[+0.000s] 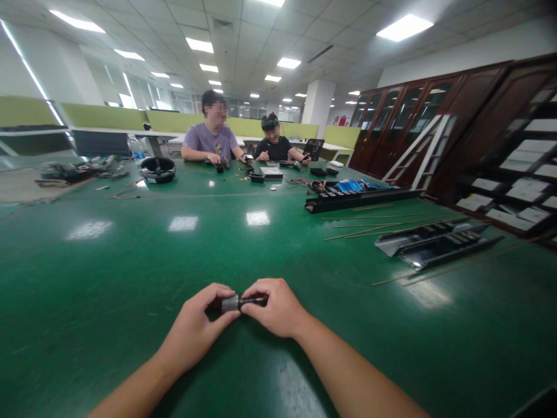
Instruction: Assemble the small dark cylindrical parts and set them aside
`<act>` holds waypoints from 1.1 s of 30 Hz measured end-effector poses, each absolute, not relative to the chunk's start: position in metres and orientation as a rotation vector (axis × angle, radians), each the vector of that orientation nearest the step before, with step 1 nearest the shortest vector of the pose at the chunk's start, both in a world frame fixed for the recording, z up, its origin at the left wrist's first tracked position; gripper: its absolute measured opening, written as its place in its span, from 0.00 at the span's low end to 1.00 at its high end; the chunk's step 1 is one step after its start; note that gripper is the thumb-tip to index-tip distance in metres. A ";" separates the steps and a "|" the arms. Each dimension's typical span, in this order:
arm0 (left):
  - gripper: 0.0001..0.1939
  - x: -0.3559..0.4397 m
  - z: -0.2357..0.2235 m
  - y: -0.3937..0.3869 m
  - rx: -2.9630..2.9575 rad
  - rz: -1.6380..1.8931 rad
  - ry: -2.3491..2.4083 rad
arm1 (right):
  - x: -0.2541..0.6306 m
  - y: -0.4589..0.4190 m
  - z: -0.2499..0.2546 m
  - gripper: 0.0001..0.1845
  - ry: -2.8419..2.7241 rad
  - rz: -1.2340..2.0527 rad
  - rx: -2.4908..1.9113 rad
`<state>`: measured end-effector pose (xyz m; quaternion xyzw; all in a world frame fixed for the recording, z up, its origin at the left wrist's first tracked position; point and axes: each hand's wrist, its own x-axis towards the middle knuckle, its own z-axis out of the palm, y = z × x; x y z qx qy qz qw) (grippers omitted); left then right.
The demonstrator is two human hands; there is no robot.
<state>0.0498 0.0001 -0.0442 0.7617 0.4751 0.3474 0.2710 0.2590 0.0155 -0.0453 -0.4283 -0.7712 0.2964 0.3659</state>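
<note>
While the glossy green surface (282, 249) is filling most of the scene, dark wooden cabinets (398, 119) are lining the far right, with a stepladder (433, 148) standing just beside them. Two people (213, 139) are sitting at the far edge, each wearing something dark on the head. Nearer on the right, a long black rail (361, 200), two shorter channels (444, 247) and thin rods (378, 224) are lying on the surface. Near the middle, the left hand (195, 325) is pinching a grey metal cylinder (230, 304), its fingers nearly closed around the sides. Just to its right, the right hand (278, 310) is gripping the dark shaft (256, 300), its fingers closed on it. Cylinder and shaft are lying in line, roughly level, between the hands.
</note>
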 end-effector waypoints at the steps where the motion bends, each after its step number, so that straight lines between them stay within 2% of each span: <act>1: 0.11 0.050 -0.044 0.000 2.055 0.942 1.275 | 0.259 0.016 -0.045 0.06 -1.982 0.759 -1.101; 33: 0.12 0.047 -0.044 0.001 2.109 1.057 1.275 | 0.261 0.014 -0.041 0.06 -1.990 0.765 -1.121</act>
